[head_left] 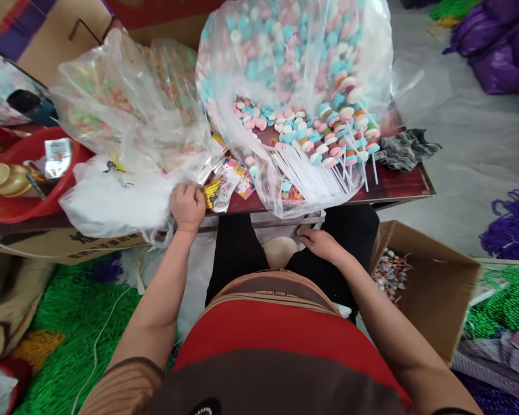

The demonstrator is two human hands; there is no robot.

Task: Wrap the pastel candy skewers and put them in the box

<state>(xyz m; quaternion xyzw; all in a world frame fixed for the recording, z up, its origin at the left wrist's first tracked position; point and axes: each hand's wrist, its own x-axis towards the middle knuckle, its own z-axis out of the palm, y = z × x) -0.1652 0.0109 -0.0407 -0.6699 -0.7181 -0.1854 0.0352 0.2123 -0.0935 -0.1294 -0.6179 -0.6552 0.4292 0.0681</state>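
Observation:
At the table's front edge, my left hand [188, 206] is closed, with its fingers against a bunch of yellow ties [213, 192] and a white plastic bag beside it. What it holds, if anything, is hidden. My right hand [322, 243] hangs over my lap, fingers pressed together, their contents too small to make out. A big clear bag [259, 63] of pink, blue and white candies lies open on the table. Skewered candies [341, 129] rest at its right side, above a fan of white sticks [309, 176]. Small printed packets [237, 176] lie right of the ties.
A red basin [75, 167] with a gold-lidded jar stands at the left. Bags of orange and green candies [125, 98] lie behind the white bag. A crumpled dark cloth [406, 150] is at the right table end. An open cardboard box [436, 288] sits by my right leg.

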